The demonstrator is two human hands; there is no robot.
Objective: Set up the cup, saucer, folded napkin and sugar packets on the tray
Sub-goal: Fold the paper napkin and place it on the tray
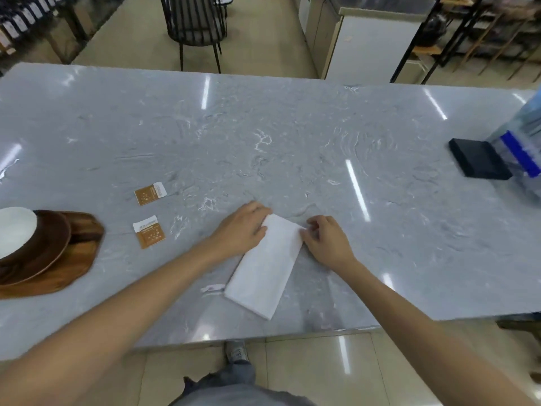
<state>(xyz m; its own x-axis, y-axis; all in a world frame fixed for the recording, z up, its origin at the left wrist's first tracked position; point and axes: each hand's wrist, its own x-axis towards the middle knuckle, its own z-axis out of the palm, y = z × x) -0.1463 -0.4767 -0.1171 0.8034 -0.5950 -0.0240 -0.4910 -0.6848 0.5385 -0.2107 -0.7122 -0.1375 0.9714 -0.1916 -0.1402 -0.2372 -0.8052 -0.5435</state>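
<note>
A white napkin (pixel 265 266), folded into a long strip, lies on the grey marble table (pixel 292 148) near its front edge. My left hand (pixel 243 228) rests on the strip's far left corner and my right hand (pixel 326 240) pinches its far right corner. Two brown sugar packets (pixel 150 194) (pixel 149 232) lie flat to the left of the napkin. At the far left a wooden tray (pixel 76 259) carries a dark brown saucer (pixel 49 244) with a white cup (pixel 14 230) on it, cut off by the frame edge.
A black flat box (pixel 478 162) and a clear plastic pack with a blue band (pixel 524 150) sit at the table's right end. A small scrap of paper (pixel 213 288) lies by the napkin's near corner. A black chair (pixel 194 24) stands beyond the table.
</note>
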